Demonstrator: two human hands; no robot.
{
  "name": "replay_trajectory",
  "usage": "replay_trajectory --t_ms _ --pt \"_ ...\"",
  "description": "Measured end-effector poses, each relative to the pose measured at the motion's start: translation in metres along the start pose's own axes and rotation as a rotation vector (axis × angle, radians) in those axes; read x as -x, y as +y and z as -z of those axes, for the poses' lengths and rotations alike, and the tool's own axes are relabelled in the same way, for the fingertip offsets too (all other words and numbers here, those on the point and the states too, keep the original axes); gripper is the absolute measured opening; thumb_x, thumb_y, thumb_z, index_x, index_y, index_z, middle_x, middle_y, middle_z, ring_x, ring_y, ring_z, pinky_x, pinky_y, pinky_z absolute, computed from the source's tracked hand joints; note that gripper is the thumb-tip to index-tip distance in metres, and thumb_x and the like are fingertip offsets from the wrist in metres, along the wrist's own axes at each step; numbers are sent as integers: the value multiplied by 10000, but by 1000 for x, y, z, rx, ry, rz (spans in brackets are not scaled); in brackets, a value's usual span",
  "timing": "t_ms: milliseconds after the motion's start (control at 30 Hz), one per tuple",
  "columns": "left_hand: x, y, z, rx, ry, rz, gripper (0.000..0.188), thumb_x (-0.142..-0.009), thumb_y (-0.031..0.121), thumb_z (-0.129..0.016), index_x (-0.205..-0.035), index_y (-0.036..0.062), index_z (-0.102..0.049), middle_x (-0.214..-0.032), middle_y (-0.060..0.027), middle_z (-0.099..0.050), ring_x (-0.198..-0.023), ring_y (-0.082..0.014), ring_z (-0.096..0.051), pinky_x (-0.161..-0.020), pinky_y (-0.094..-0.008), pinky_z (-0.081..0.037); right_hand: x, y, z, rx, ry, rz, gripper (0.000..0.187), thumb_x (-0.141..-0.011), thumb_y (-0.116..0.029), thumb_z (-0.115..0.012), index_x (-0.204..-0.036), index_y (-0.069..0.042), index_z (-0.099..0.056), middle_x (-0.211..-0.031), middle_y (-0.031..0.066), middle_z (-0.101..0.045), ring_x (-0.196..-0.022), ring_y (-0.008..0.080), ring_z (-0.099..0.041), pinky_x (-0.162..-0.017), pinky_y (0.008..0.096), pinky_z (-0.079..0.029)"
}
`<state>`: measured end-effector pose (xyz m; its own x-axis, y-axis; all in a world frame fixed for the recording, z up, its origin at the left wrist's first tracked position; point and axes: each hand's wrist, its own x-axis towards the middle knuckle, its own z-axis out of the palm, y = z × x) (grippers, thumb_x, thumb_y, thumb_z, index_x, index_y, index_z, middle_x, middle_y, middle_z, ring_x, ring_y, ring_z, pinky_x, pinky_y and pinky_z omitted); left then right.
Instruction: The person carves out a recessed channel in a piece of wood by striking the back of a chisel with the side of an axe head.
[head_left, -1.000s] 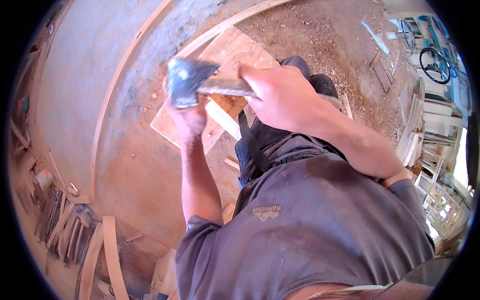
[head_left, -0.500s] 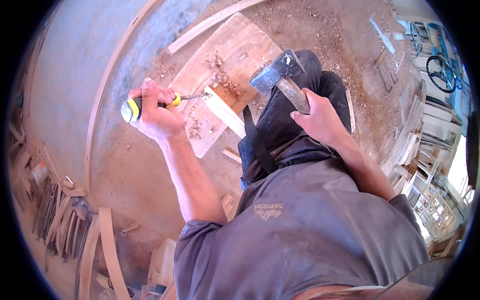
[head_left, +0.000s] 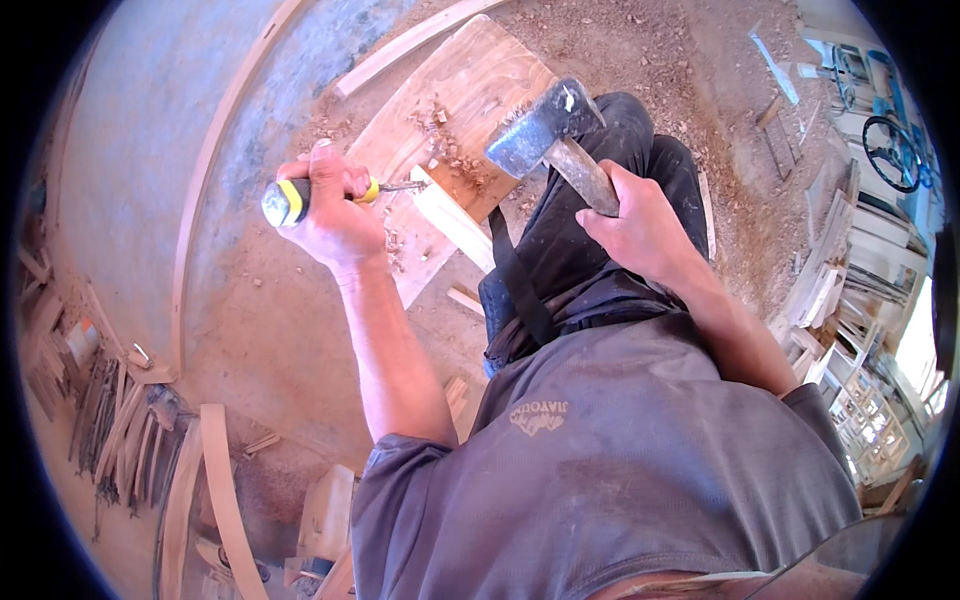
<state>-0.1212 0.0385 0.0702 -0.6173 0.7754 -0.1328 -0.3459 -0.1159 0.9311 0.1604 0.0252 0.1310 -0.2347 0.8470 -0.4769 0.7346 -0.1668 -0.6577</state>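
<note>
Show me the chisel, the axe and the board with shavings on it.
Chisel [head_left: 372,189]: head view, on its yellow collar.
Axe [head_left: 545,130]: head view, on its metal head.
Board [head_left: 478,75]: head view, on its bare far end.

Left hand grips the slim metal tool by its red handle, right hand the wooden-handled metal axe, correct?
No: the head view shows the left hand gripping the slim metal tool by a yellow-black handle, not red; rest stands.
</note>
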Motion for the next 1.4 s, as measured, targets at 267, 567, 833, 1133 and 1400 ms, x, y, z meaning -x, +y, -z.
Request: replay_trajectory --t_ms 267,567,833,1133,1400 --pt "9 -7 -26 -322 -33 -54 91 -898 -12 -698 -882 4 -610 -664 -35 -584 -551 -117 -541 -503 -290 -427 -25 -109 28 -63 133 462 271 -877 -92 -681 -1117 -5 -593 -813 141 -679 -725 262 -689 -717 395 -542" --pt "27 -22 -30 -454 -186 -224 99 -850 -2 -726 -922 18 -662 -826 -45 -681 -772 -144 -634 -732 -291 -506 -35 -109 20 343 108 534 260 -821 -49 -645 -1068 -44 -565 -722 177 -652 -713 401 -678 -635 517 -513" --pt "28 -14 -22 -426 -251 -169 231 -850 -3 -755 -1068 -7 -680 -1036 -74 -705 -941 -152 -655 -890 -314 -514 -24 -109 19 495 -15 468 235 -856 -84 -627 -1072 -43 -542 -732 177 -667 -726 415 -684 -642 516 -524" --pt "21 -13 -13 -447 -383 28 255 -846 -15 -748 -1088 0 -671 -1045 -69 -697 -967 -155 -651 -875 -307 -521 -5 -126 22 260 162 549 207 -881 -88 -627 -1068 -59 -543 -707 164 -642 -709 391 -677 -608 487 -515" --pt "20 -14 17 21 -42 -64 76 -906 -20 -692 -910 43 -649 -707 -45 -626 -599 -115 -551 -565 -290 -456 -8 -74 15 245 44 280 317 -876 -143 -692 -1136 -22 -557 -836 230 -677 -848 440 -678 -738 502 -515"
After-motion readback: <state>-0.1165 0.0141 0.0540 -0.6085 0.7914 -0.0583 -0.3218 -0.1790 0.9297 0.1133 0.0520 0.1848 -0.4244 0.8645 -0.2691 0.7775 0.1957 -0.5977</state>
